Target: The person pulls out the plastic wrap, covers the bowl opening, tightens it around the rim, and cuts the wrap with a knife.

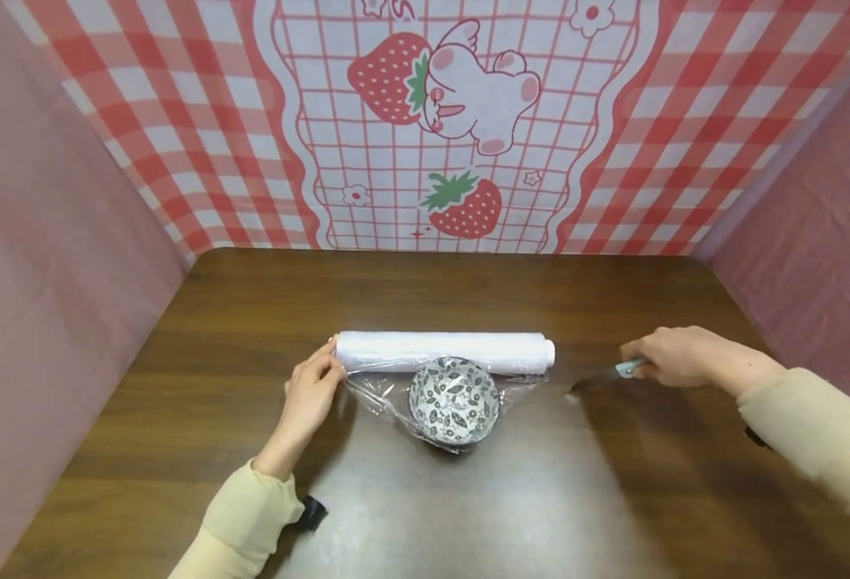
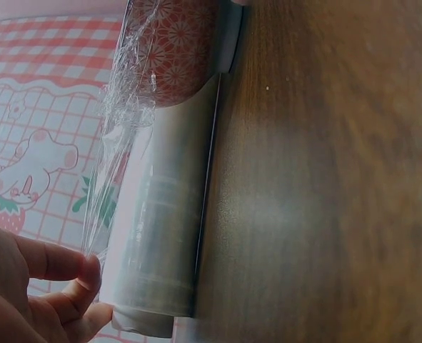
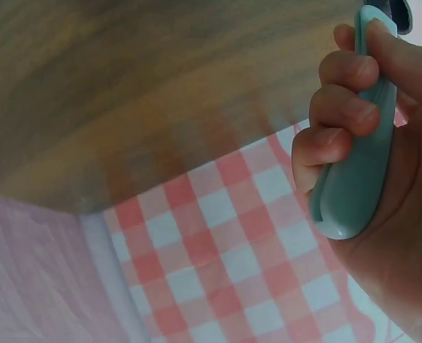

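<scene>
A white roll of cling film (image 1: 425, 351) lies crosswise on the table. From it a clear sheet of film (image 1: 384, 396) stretches over a bowl (image 1: 455, 406) with a grey leaf-and-flower inside; the left wrist view shows its reddish flowered outside (image 2: 182, 53). At the roll's left end is my left hand (image 1: 314, 392). Its thumb and fingertips (image 2: 89, 271) pinch the film's edge, close to the roll's end. Off to the right, my right hand (image 1: 678, 356) grips a knife by its light teal handle (image 3: 360, 168), the blade (image 1: 593, 379) pointing left toward the roll and bowl.
The brown wooden table (image 1: 251, 305) ends at a red-and-white checked cloth (image 1: 468, 153) with strawberries at the back. Pink cloth walls (image 1: 55, 241) stand on both sides. Light glares off the table in front of the bowl.
</scene>
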Action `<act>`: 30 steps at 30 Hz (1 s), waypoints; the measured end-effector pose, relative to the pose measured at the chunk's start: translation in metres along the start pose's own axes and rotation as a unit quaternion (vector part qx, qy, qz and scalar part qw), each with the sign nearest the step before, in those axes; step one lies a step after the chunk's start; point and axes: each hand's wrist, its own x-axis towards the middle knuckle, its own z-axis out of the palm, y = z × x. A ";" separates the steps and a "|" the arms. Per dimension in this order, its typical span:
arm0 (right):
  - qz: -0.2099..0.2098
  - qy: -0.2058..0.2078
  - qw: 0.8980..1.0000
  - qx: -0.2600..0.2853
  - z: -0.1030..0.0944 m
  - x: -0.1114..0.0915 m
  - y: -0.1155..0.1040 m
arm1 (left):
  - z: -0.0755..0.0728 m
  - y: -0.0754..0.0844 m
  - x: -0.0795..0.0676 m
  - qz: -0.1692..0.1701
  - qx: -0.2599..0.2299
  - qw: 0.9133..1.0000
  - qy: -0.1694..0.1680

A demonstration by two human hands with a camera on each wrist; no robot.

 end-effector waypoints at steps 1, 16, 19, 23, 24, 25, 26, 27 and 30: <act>0.000 0.004 1.000 0.006 0.002 0.000 0.000 | 0.000 0.000 0.000 0.000 -0.001 1.000 -0.001; 0.037 0.046 0.994 0.091 0.028 -0.016 0.003 | -0.006 0.000 0.001 0.011 -0.026 1.000 -0.002; 0.041 0.070 0.991 0.110 0.037 -0.022 0.002 | -0.006 0.000 0.001 0.004 -0.038 0.999 -0.009; 0.038 0.109 0.983 0.145 0.047 -0.028 0.000 | -0.005 -0.001 0.003 -0.002 -0.072 0.997 -0.019; 0.041 0.116 0.981 0.152 0.050 -0.030 -0.001 | -0.005 -0.001 0.003 -0.003 -0.085 0.996 -0.021; 0.046 0.124 0.979 0.156 0.052 -0.031 -0.001 | -0.005 -0.002 0.004 -0.002 -0.098 0.995 -0.024; 0.049 0.132 0.977 0.160 0.054 -0.031 -0.002 | -0.005 -0.002 0.005 -0.002 -0.110 0.994 -0.027; 0.053 0.139 0.976 0.162 0.056 -0.031 -0.002 | -0.005 -0.002 0.005 -0.002 -0.121 0.992 -0.030; 0.059 0.173 0.972 0.146 0.064 -0.030 -0.005 | -0.005 -0.004 0.006 -0.004 -0.140 0.990 -0.034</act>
